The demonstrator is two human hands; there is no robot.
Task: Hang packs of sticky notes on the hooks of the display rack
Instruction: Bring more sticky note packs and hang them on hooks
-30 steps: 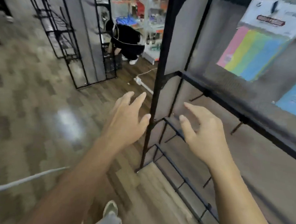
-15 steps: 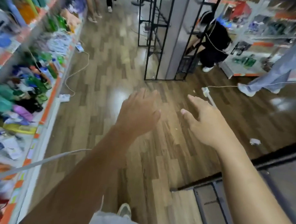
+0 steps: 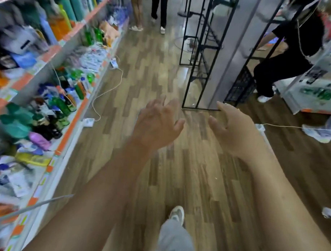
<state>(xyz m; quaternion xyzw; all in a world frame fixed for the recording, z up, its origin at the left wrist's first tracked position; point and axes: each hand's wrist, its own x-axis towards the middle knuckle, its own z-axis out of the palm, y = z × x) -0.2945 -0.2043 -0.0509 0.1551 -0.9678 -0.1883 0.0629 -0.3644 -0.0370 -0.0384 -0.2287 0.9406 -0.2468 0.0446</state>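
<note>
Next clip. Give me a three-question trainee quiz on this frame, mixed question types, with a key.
1. True or false: the left hand grips a pack of sticky notes.
2. What lies on the floor by the foot of the stocked shelves? A) a white power strip B) a ladder C) a cardboard box
3. Fill in: the right hand is ___, fingers relaxed, and holds nothing.

Key: 1 false, the hand is empty; 2 A; 3 open.
</note>
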